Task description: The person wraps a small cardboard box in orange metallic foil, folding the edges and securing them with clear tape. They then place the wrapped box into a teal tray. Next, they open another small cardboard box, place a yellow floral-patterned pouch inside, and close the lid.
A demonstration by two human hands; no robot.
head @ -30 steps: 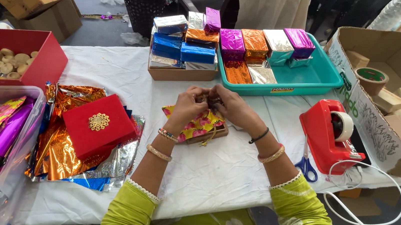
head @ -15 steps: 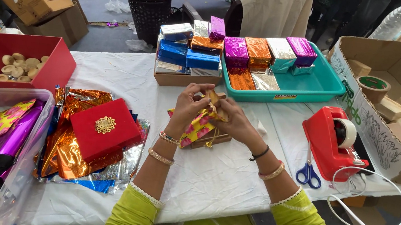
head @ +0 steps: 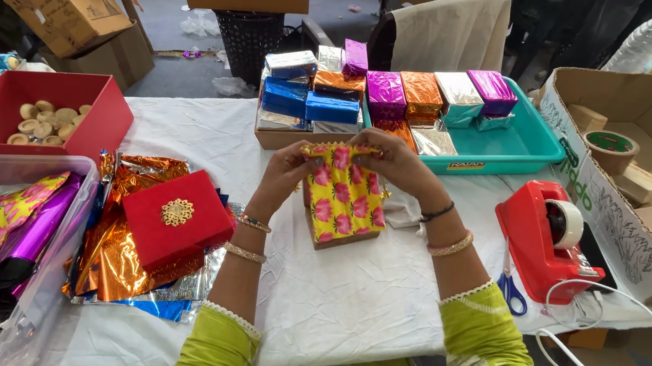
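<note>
Hands, our left [head: 285, 172] and right [head: 394, 162], both pinched one floral-wrapped box [head: 343, 196] standing between them; one red lidded box [head: 174, 219] lay left, one tape dispenser [head: 546, 237] right.

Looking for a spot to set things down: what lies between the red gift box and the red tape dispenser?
In the head view, the yellow flowered parcel held by both hands, over white tablecloth.

Open white table [head: 344, 308] lies near, between the forearms, with room to pass. Left is blocked by the red box [head: 176, 219] on crumpled foil [head: 117, 257]. Right, the red tape dispenser [head: 544, 241] and scissors [head: 512, 290] crowd in. Far side, the teal tray [head: 531, 145] and cardboard box of blue packets [head: 286, 136] wall things off.
</note>
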